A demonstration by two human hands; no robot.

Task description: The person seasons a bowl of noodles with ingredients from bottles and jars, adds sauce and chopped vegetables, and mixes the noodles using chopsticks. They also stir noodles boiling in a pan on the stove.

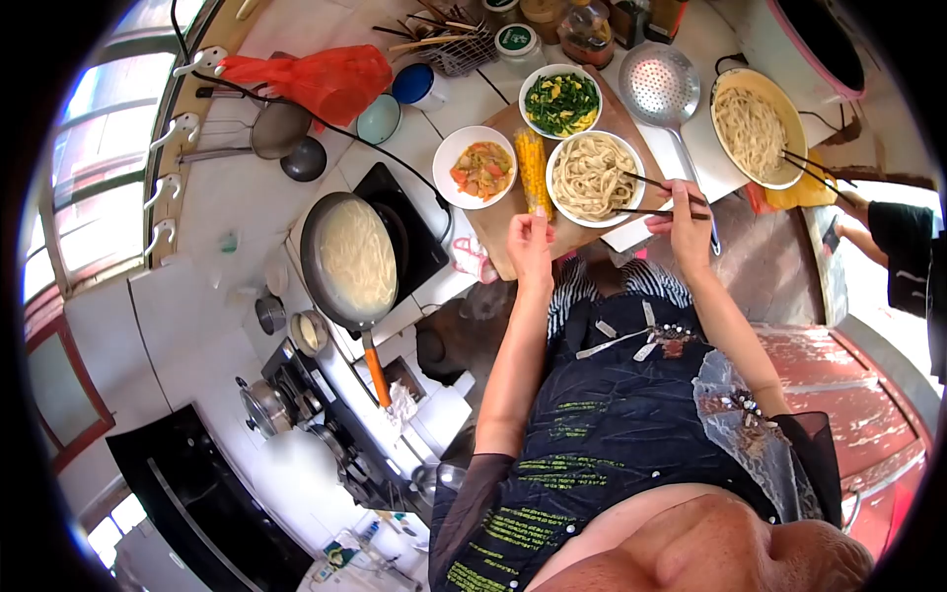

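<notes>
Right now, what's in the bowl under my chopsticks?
The white bowl holds thick pale noodles, with chopsticks reaching over them. Anything beneath them is covered, so I can't tell.

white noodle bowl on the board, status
Right hand holding chopsticks, tips at the noodles. Left hand by near edge of white bowl, grip unclear. Corn close along bowl's left side.

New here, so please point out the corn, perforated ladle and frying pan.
Corn (pixel 532 166): head view, on its kernels.
Perforated ladle (pixel 659 85): head view, on its bowl.
Frying pan (pixel 376 371): head view, on its orange handle.
</notes>
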